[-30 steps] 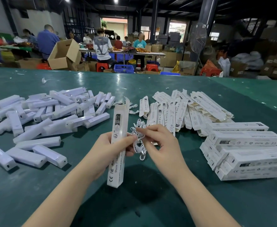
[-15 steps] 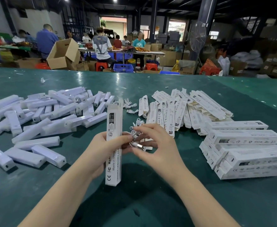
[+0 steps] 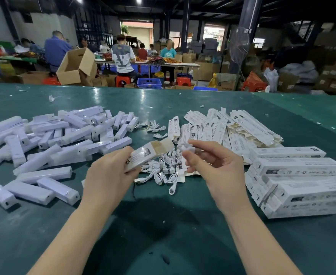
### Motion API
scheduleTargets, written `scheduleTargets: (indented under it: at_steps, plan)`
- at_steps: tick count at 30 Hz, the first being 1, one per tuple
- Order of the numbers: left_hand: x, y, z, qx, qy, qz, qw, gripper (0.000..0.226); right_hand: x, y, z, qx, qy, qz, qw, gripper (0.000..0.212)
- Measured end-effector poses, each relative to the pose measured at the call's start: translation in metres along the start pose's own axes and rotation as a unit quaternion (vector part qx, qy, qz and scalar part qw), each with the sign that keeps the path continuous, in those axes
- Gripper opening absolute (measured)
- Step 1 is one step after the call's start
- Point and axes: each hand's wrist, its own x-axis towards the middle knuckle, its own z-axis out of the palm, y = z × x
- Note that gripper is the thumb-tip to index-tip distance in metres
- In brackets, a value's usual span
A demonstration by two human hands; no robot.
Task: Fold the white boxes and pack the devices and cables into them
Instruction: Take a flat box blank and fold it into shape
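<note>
My left hand [image 3: 109, 171] grips a white box [image 3: 143, 155], tilted so its open end with brown flaps points up and to the right. A white device shows inside the opening. My right hand [image 3: 212, 165] pinches a coiled white cable [image 3: 187, 148] just right of the box's open end. A heap of loose white cables [image 3: 163, 171] lies on the green table [image 3: 163, 225] under both hands. Several white bar-shaped devices [image 3: 50, 141] are scattered at the left. Flat unfolded boxes [image 3: 226, 128] lie fanned behind the cables.
A stack of closed packed boxes [image 3: 296, 181] sits at the right. A few more cables [image 3: 155, 129] lie farther back. Beyond the table's far edge, people work at other tables among cardboard cartons [image 3: 75, 66] and stools.
My left hand has tipped the box from upright to slanting, open end toward the right hand. My right hand has lifted the bunched cable up beside that opening.
</note>
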Motion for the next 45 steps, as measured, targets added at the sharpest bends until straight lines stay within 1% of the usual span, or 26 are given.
scheduleTargets:
  at_steps: [3,5,9,11,13,15,18,23,25,28,30,34,36,41,45]
  plan:
    - [0.0,-0.001,0.002,0.036,-0.025,0.041,0.998,0.028,-0.002,0.003,0.002,-0.09,-0.031,-0.037,0.995,0.024]
    - [0.0,0.0,0.002,0.046,-0.044,0.041,0.997,0.027,-0.003,0.007,0.002,-0.144,-0.049,-0.052,0.987,0.026]
    - [-0.003,0.003,0.005,0.051,-0.039,0.062,0.996,0.034,-0.003,0.012,0.002,-0.23,-0.072,-0.047,0.969,0.025]
    - [-0.004,0.003,0.005,0.058,-0.036,0.067,0.995,0.035,-0.003,0.013,0.002,-0.243,-0.067,-0.039,0.967,0.025]
    - [-0.005,0.004,0.005,0.067,-0.039,0.069,0.995,0.032,-0.002,0.013,0.0,-0.237,-0.054,-0.007,0.97,0.025]
    - [-0.006,0.006,0.005,0.075,-0.048,0.076,0.993,0.03,0.0,0.011,-0.002,-0.211,-0.049,0.047,0.975,0.022]
    - [-0.008,0.008,0.006,0.082,-0.057,0.1,0.99,0.033,0.004,0.007,-0.007,-0.153,-0.053,0.13,0.978,0.015]
    - [-0.009,0.011,0.006,0.088,-0.064,0.135,0.985,0.041,0.005,0.004,-0.012,-0.131,-0.085,0.224,0.962,0.012]
    - [-0.008,0.011,0.007,0.094,-0.065,0.139,0.984,0.041,0.004,0.005,-0.011,-0.128,-0.076,0.232,0.961,0.014]
    - [-0.009,0.01,0.011,0.091,-0.07,0.14,0.983,0.038,0.003,0.009,-0.008,-0.129,-0.037,0.221,0.966,0.019]
    - [-0.01,0.009,0.012,0.089,-0.069,0.132,0.985,0.037,0.002,0.011,-0.006,-0.132,-0.026,0.218,0.967,0.021]
    - [-0.01,0.005,0.013,0.078,-0.051,0.085,0.992,0.034,0.001,0.009,-0.003,-0.088,-0.077,0.212,0.97,0.012]
    - [-0.01,0.003,0.014,0.073,-0.044,0.071,0.994,0.033,0.002,0.008,-0.003,-0.074,-0.091,0.209,0.971,0.01]
    - [-0.01,0.007,0.014,0.083,-0.046,0.088,0.992,0.031,0.003,0.013,-0.006,-0.085,-0.036,0.226,0.97,0.01]
    - [-0.009,0.007,0.011,0.098,-0.053,0.123,0.986,0.036,0.004,0.013,-0.008,-0.101,-0.034,0.262,0.959,0.011]
